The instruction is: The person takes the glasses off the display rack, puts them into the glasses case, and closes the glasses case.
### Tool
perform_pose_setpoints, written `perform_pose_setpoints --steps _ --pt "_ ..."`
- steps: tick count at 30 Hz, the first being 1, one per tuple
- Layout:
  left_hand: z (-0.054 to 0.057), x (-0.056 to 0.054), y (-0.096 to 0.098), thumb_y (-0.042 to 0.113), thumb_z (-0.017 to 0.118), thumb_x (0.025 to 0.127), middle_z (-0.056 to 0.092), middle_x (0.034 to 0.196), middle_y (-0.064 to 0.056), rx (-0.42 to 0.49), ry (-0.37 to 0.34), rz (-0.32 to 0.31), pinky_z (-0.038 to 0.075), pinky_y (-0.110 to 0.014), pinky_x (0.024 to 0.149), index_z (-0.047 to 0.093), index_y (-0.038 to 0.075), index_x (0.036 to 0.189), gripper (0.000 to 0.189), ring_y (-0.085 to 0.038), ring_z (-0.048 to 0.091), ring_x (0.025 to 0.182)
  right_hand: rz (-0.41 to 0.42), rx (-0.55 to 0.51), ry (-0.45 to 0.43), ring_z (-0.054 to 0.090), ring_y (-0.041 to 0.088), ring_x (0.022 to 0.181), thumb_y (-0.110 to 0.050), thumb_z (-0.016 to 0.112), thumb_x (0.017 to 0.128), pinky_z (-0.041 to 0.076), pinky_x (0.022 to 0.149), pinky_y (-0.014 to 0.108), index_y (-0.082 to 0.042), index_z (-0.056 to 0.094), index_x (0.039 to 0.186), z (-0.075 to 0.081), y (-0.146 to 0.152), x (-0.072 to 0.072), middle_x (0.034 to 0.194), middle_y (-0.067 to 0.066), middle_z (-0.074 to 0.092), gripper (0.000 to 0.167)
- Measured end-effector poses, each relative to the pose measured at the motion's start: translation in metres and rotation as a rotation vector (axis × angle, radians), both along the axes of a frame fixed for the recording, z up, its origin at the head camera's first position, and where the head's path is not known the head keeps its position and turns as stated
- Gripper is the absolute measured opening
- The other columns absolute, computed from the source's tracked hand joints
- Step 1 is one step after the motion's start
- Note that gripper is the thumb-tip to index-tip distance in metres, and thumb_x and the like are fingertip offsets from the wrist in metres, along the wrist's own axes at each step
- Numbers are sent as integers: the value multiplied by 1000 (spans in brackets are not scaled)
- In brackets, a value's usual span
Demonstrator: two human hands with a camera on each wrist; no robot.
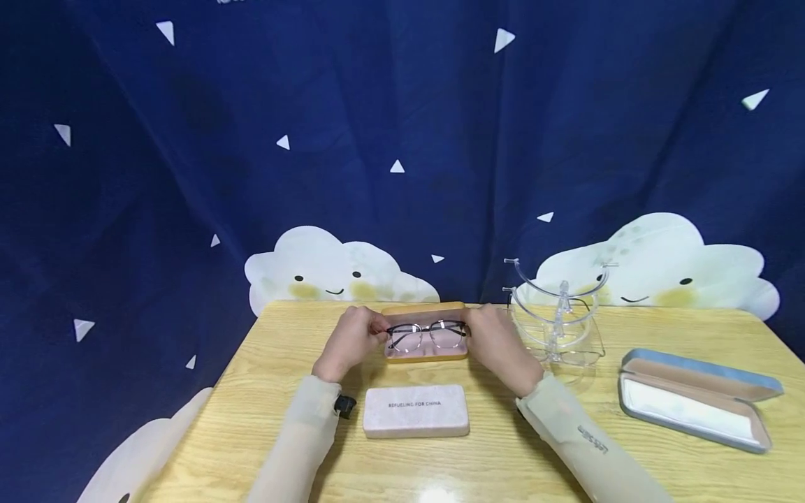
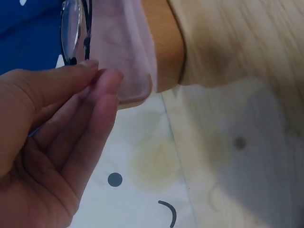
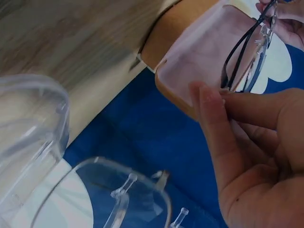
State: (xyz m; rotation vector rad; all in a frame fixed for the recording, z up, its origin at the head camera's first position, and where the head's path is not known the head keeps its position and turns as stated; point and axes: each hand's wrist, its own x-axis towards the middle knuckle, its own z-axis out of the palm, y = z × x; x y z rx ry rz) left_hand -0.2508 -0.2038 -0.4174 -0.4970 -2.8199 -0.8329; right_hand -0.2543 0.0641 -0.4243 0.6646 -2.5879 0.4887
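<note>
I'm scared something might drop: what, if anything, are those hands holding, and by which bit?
The left hand and right hand pinch the dark glasses at opposite outer ends of the front.

- Glasses (image 1: 426, 329): smooth dark upper rims; lower rims shiny like metal; clear, glossy lenses.
- Yellow case (image 1: 420, 359): matt, leather-like outside; soft-looking pink lining (image 3: 204, 59).
- Pale case (image 1: 415, 423): smooth, matt, faintly mottled.
- Stand (image 1: 558, 323): clear, glossy plastic.
- Blue case (image 1: 692, 433): smooth outside, matt lining; its white insert (image 1: 692, 409) could be cloth or paper.
- Table (image 1: 251, 419): wood-grained, slightly shiny.
- Curtain (image 1: 377, 112): matt, softly creased cloth.
- Sleeves (image 1: 295, 433): matt cloth.
</note>
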Motion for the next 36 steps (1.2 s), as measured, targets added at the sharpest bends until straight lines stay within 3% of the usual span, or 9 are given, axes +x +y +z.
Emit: perform_pose_setpoints --steps 4,8,18,24,30,36 --pt "-3 0 2 -4 81 83 81 83 -8 -47 27 41 64 -30 73 83 8 85 12 -14 75 73 -27 47 -55 67 33 63 0 84 68 53 54 49 -5 78 85 -2 -3 -3 72 16 71 19" --pt "-5 -1 4 -2 82 82 82 86 -5 -84 36 59 64 -38 76 83 11 85 13 -18 77 78 -40 48 -76 66 33 61 3 80 67 53 53 50 -3 77 83 -6 -5 -7 72 18 70 17" --pt "-15 -7 6 0 83 81 82 91 -3 -113 -2 140 63 -41 75 85 14 87 15 -25 77 85 -38 49 -59 66 37 60 11 67 71 53 51 51 -2 74 78 -17 -7 -14 71 20 69 15" --pt "-20 -11 7 1 83 81 82 89 -2 -126 -6 144 63 -41 74 85 14 89 16 -25 77 86 -41 44 -108 66 37 61 13 62 70 53 52 51 -1 74 78 -18 -6 -17 73 21 69 19" --pt "-21 -14 8 -5 79 81 82 98 -6 -131 -2 151 64 -42 77 86 15 93 24 -24 77 91 -33 38 -151 67 37 63 13 62 68 53 54 52 -6 67 67 -18 -4 -20 73 19 70 19" --pt "-23 -13 8 0 81 82 82 97 -6 -132 -33 154 63 -44 79 86 16 93 21 -24 76 92 -34 41 -208 63 31 60 14 60 72 51 53 47 -8 65 63 -20 -5 -20 70 15 68 23"
